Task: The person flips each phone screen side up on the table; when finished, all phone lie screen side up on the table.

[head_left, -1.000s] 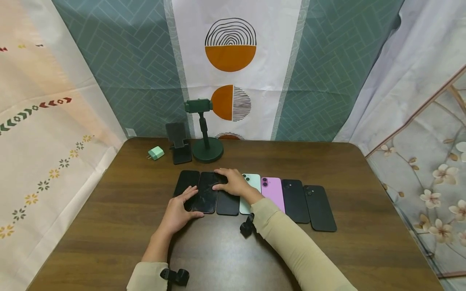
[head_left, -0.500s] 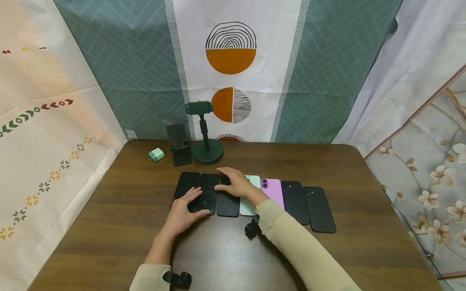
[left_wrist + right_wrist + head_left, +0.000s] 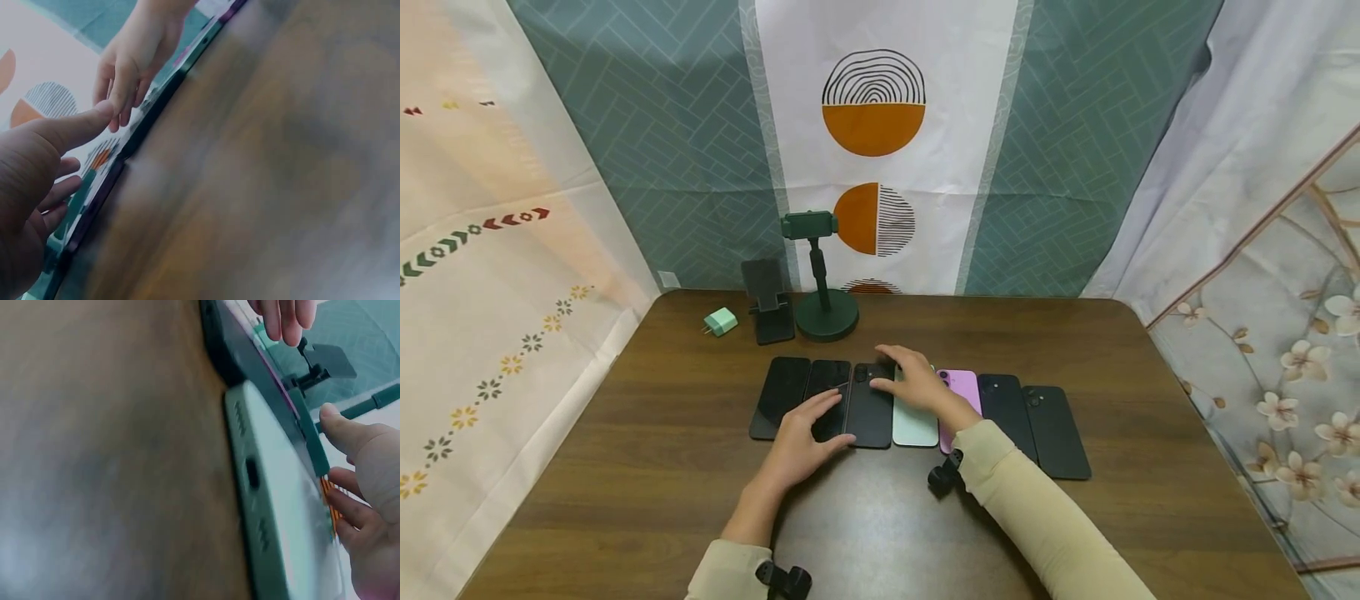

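Observation:
Several phones lie side by side in a row. At the left end are two with glossy black faces, the first phone [image 3: 780, 398] and the second phone [image 3: 831, 377]. Beside them is a dark phone with its camera side up [image 3: 871, 412], then a mint green phone [image 3: 914, 425]. My left hand [image 3: 797, 446] is over the lower part of the second phone, thumb near the dark phone's lower edge. Above the mint phone hovers my right hand [image 3: 919, 385], its thumb by the dark phone's right side. Fingers of both hands are loosely extended; contact is unclear.
Farther right lie a pink phone [image 3: 962, 387] and two black phones, one [image 3: 1009, 412] beside the other [image 3: 1060, 433]. Behind the row stand a green phone holder [image 3: 826, 317] and a black folding stand [image 3: 767, 292]. A mint charger plug [image 3: 720, 322] lies at the left.
Both hands have shifted right along the row. The left hand has left the first phone, and the right hand has uncovered the dark phone's camera. The phones stay about where they were.

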The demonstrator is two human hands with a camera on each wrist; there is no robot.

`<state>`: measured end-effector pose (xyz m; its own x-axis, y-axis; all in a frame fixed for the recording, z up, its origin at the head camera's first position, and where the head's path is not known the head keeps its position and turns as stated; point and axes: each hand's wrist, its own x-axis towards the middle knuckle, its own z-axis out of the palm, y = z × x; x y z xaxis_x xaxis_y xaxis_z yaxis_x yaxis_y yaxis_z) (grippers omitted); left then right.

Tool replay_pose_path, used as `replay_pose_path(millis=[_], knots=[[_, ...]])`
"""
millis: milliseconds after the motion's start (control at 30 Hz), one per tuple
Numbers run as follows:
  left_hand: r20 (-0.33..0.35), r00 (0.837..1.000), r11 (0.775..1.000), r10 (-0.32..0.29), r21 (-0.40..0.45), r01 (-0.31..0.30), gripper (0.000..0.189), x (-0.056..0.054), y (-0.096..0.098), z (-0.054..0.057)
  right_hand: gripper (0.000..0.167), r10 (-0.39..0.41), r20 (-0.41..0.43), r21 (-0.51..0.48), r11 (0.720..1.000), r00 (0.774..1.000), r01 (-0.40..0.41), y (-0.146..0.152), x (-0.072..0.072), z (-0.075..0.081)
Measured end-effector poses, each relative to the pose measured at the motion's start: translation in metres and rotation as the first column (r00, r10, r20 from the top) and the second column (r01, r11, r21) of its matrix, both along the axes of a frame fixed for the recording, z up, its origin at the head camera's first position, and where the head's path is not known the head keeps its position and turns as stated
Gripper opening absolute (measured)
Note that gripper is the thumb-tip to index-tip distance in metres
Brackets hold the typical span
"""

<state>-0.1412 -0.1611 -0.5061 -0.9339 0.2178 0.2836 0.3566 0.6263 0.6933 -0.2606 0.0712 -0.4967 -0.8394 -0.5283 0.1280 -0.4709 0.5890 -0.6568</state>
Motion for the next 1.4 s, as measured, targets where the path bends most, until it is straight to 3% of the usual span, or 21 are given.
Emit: replay_pose_path(millis=[333, 600, 867, 1233, 1400], knots=[[0.026, 1.000, 1.000, -0.007, -0.005, 0.007, 0.067, -0.001, 0.014, -0.002, 0.064, 0.013, -0.005, 0.003, 1.000, 1.000, -0.013, 0.011, -0.004, -0.007], [0.054, 0.998, 0.999, -0.043, -0.017, 0.044, 0.074, -0.006, 0.027, -0.004, 0.053, 0.049, 0.024, 0.039, 0.998, 0.999, -0.050, 0.015, -0.003, -0.009], [0.050, 0.999, 0.999, 0.000, -0.042, 0.002, 0.078, -0.009, 0.038, -0.008, 0.050, 0.030, 0.057, 0.056, 0.998, 0.998, -0.033, 0.017, -0.004, -0.005], [0.006, 1.000, 0.996, 0.011, -0.090, -0.010, 0.087, -0.010, 0.047, -0.009, 0.048, 0.026, 0.069, 0.049, 0.998, 0.997, -0.029, 0.020, -0.003, -0.006], [0.017, 1.000, 0.995, 0.016, -0.101, -0.014, 0.089, -0.010, 0.048, -0.009, 0.046, 0.036, 0.064, 0.044, 0.998, 0.997, -0.039, 0.021, -0.002, -0.005]])
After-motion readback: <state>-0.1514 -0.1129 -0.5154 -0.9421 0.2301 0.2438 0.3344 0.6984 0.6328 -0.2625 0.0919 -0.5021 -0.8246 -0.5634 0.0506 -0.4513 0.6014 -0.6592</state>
